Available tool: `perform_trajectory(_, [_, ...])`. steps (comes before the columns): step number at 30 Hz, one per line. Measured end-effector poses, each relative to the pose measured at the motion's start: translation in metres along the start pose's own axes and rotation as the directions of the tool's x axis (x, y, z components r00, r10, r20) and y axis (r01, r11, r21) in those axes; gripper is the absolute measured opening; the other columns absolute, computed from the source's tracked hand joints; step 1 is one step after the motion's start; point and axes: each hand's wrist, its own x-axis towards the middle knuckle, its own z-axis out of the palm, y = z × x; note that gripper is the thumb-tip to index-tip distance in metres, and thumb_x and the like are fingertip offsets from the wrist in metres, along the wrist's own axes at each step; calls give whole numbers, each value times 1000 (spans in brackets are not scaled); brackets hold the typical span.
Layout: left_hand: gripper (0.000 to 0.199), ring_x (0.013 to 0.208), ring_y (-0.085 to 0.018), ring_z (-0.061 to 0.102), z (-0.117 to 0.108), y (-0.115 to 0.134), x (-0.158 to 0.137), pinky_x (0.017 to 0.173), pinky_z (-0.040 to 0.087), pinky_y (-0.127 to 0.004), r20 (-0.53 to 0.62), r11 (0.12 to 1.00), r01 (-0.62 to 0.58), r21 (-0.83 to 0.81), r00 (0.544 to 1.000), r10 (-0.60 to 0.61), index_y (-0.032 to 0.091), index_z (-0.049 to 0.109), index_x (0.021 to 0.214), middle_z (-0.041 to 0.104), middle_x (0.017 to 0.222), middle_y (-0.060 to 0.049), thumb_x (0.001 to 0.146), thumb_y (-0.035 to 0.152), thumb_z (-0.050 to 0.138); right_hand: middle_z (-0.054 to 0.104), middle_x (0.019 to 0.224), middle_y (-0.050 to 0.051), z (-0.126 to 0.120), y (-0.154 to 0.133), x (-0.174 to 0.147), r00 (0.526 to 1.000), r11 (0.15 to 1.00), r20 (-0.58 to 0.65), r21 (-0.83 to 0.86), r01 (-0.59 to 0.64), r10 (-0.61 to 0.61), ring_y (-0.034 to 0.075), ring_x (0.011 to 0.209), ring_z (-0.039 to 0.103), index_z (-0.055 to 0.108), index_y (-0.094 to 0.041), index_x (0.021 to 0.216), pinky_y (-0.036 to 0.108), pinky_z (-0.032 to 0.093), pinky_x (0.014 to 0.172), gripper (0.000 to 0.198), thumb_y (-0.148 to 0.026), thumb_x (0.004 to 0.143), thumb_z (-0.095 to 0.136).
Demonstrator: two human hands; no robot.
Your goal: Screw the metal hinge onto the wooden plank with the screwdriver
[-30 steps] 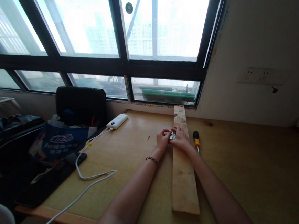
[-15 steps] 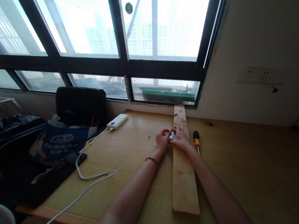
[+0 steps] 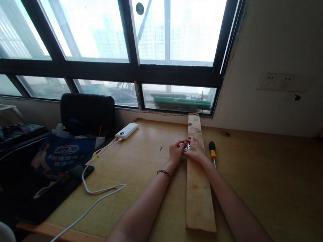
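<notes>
A small silvery metal hinge (image 3: pixel 187 147) is at the left edge of a long wooden board (image 3: pixel 201 198), between my two hands. My left hand (image 3: pixel 176 151) is closed, its thumb and fingertips pinching at the hinge's left side. From the right, my right hand (image 3: pixel 195 149) grips the hinge with bent fingers, resting over the board. The fingers cover much of the metal. A screwdriver (image 3: pixel 212 150) with a black and yellow handle lies right of the board. Left of my left hand, a small screw (image 3: pixel 160 149) lies on the table.
On the wooden table (image 3: pixel 140 209), a white power bank (image 3: pixel 127 131) stands at the back left, its white cable (image 3: pixel 102 191) looping toward the front. A black chair (image 3: pixel 87 113) and a blue bag (image 3: pixel 63 154) are beyond the left edge. The window (image 3: pixel 170 75) rises behind.
My left fingers have shifted slightly on the hinge, and the hinge appears a little turned. My right hand, the board, screwdriver and screw stay in place.
</notes>
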Motion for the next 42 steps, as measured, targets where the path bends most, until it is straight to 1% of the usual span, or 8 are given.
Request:
perform_trajectory(6, [37,50,-10,54,2,0,3,49,40,-19,-36,983,116,-144,992,-123,14,67,88,65,62,-3,67,43,61,56,108,10,-2,-1,0,1000,1000,19,-6,-1,2,25,106,46,44,-17,107,37,39,88,64,-32,50,69])
perform_trajectory(11, [20,56,-7,52,1,7,-4,59,43,-19,75,993,-118,25,990,116,21,69,84,68,87,-2,72,32,56,55,107,9,1,1,0,1000,1000,3,-5,15,-15,24,103,47,45,-17,104,35,39,87,55,-28,55,65])
perform_trajectory(14, [20,56,-7,52,1,8,-7,61,43,-20,105,980,-175,91,981,165,23,69,86,68,86,-1,73,31,55,55,107,9,2,2,1,1000,1000,3,0,25,-25,23,102,46,46,-18,103,35,39,87,51,-24,55,64])
perform_trajectory(19, [29,57,-11,57,1,4,-2,57,43,-20,-8,1000,6,6,1000,-6,19,68,90,68,71,-3,73,39,56,55,110,10,1,2,1,1000,1000,9,-6,9,-9,24,105,45,45,-17,106,36,37,89,60,-32,53,68])
perform_trajectory(23, [34,66,-14,61,-6,-1,6,62,45,-22,-147,993,119,-25,982,-122,15,66,92,69,79,-7,73,41,54,56,109,8,-1,2,0,999,1000,34,-9,17,-16,24,106,45,46,-17,105,36,37,89,65,-33,47,73])
perform_trajectory(28, [31,82,-19,62,-28,1,10,71,44,-26,-253,937,240,253,951,-176,17,68,87,69,88,-8,73,41,53,55,108,7,-2,2,0,999,1000,32,2,27,-27,24,106,45,47,-18,103,36,37,88,66,-33,45,76])
perform_trajectory(34, [30,82,-23,62,-77,-4,5,66,43,-30,-228,708,256,658,964,-136,21,68,91,66,97,-11,79,34,44,54,107,7,1,4,-1,1000,999,11,31,21,-21,23,104,47,49,-19,102,35,38,87,63,-32,47,75])
perform_trajectory(42, [26,81,-20,61,-93,-18,2,64,41,-27,-223,709,243,662,967,-124,24,65,92,67,91,-6,75,37,51,55,105,6,0,3,-2,1000,999,-2,33,30,-30,24,103,47,49,-19,102,35,38,87,62,-32,47,75])
